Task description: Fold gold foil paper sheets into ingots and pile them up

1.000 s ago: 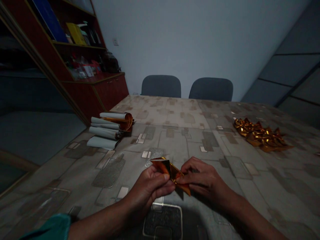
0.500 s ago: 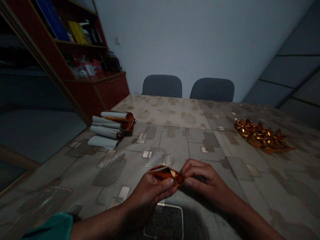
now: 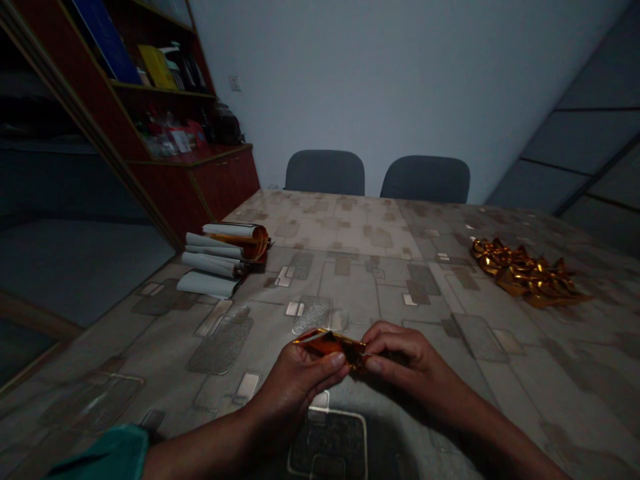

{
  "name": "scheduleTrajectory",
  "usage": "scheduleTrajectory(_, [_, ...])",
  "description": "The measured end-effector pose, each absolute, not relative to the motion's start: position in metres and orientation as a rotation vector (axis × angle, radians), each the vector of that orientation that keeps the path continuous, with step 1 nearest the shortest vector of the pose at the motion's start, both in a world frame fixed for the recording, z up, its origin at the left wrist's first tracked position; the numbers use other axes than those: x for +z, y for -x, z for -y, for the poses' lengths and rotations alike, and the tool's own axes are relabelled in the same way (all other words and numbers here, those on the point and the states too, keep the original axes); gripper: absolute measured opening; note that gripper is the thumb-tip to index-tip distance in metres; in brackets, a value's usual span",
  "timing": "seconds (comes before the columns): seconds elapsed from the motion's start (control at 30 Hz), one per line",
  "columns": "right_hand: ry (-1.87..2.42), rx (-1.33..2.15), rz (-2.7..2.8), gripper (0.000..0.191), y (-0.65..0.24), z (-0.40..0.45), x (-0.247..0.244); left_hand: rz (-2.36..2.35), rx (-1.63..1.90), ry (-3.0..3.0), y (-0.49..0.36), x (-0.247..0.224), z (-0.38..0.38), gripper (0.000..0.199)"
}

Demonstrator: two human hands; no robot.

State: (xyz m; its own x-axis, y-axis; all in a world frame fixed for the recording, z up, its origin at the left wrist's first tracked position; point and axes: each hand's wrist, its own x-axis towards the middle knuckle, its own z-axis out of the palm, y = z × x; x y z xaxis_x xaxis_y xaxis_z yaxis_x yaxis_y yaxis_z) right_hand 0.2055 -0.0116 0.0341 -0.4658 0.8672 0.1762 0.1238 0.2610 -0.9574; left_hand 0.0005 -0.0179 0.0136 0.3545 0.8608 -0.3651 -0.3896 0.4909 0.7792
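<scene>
Between my hands is a piece of folded gold foil paper [image 3: 327,342], held just above the table near its front. My left hand [image 3: 305,373] grips its left part, the thumb lying along the near side. My right hand [image 3: 400,350] pinches the right end between thumb and fingers. Far to the right lies a cluster of shiny folded gold foil pieces [image 3: 530,273]. At the left rests a stack of curled sheets [image 3: 213,263], pale on the outside and gold inside.
A patterned cloth covers the table [image 3: 350,280]. Behind its far edge stand two grey chairs [image 3: 325,172] [image 3: 425,180]. A red-brown cabinet [image 3: 220,177] with shelves of assorted items is at the back left, against the wall.
The foil paper has tilted slightly and its right end looks more closed between my right fingers. Both hands stay in nearly the same place.
</scene>
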Motion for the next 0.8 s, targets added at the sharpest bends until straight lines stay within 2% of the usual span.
scheduleTrajectory(0.13, [0.992, 1.166, 1.824, 0.020, -0.2036, 0.0118, 0.0344, -0.857, 0.890, -0.653, -0.0041, 0.0074, 0.0200, 0.035])
scheduleTrajectory(0.33, [1.197, 0.971, 1.823, 0.013, -0.1971, 0.0141, 0.0361, -0.923, 0.853, -0.804, -0.0042, 0.0036, 0.0152, 0.039])
scheduleTrajectory(0.53, [1.216, 0.808, 1.954, 0.011, -0.1962, 0.0141, 0.0335, -0.958, 0.828, -0.872, -0.0021, 0.0056, 0.0107, 0.040])
scheduleTrajectory(0.8, [1.140, 0.843, 2.004, 0.009, -0.1982, 0.0142, 0.0345, -0.962, 0.819, -0.826, -0.0030, 0.0060, 0.0118, 0.043])
